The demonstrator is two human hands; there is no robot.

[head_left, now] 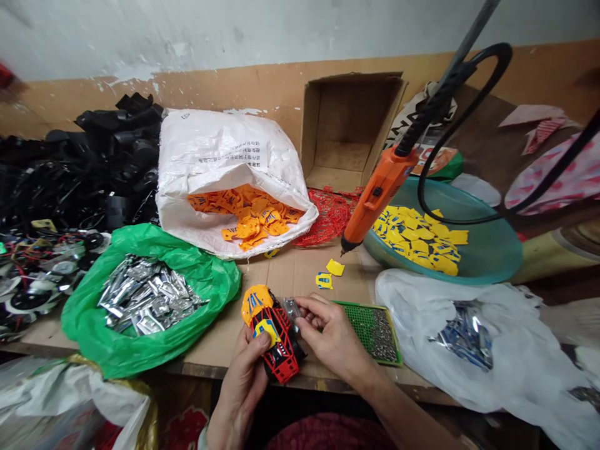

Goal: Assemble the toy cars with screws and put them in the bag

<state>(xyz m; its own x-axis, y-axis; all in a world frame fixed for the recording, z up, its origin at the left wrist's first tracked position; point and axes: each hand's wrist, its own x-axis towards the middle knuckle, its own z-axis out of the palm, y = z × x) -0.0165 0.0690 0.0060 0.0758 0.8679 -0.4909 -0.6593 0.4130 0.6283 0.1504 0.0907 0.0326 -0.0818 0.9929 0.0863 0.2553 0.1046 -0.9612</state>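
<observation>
My left hand [244, 375] is wrapped round a small toy car body [274, 334], red and black with orange and yellow panels, held just above the table's front edge. My right hand [330, 331] pinches a small silver chrome part [291, 307] against the car's right side. An orange electric screwdriver [375, 194] hangs from a black cable above and to the right of the hands, tip pointing down. A green screw tray [375, 328] lies right beside my right hand.
A green bag of chrome parts [145, 300] sits at left, a white sack of orange pieces [244, 215] behind, a teal bowl of yellow pieces [487, 250] at right, an open cardboard box [349, 131] at the back, black parts far left, a white bag [469, 337] at right.
</observation>
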